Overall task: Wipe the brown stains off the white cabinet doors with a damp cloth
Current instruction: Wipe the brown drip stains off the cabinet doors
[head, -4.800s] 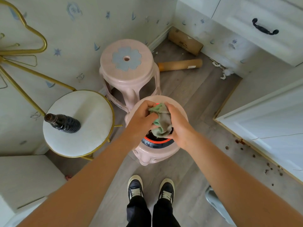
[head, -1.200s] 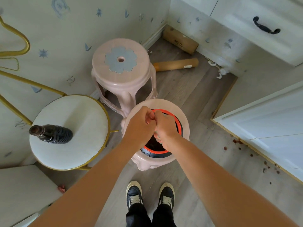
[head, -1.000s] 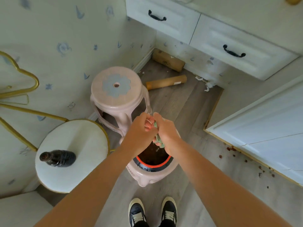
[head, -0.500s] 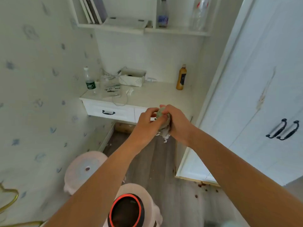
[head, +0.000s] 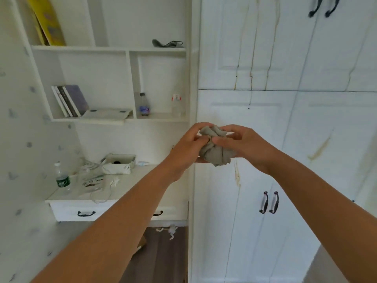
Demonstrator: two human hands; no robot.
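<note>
Cloth (head: 214, 153), crumpled, long axis near upright, pinched between left hand (head: 183, 153) and right hand (head: 249, 148), before stained cabinet doors (head: 306, 127)

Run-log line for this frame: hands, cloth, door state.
left hand: grips cloth | right hand: grips cloth | cloth: bunched, held before cabinet doors | brown stains: present, not yet wiped

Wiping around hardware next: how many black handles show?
6 handles: two on the upper doors, two on the lower doors, two on the desk drawers, one partly behind an arm. More may be off-frame.
</note>
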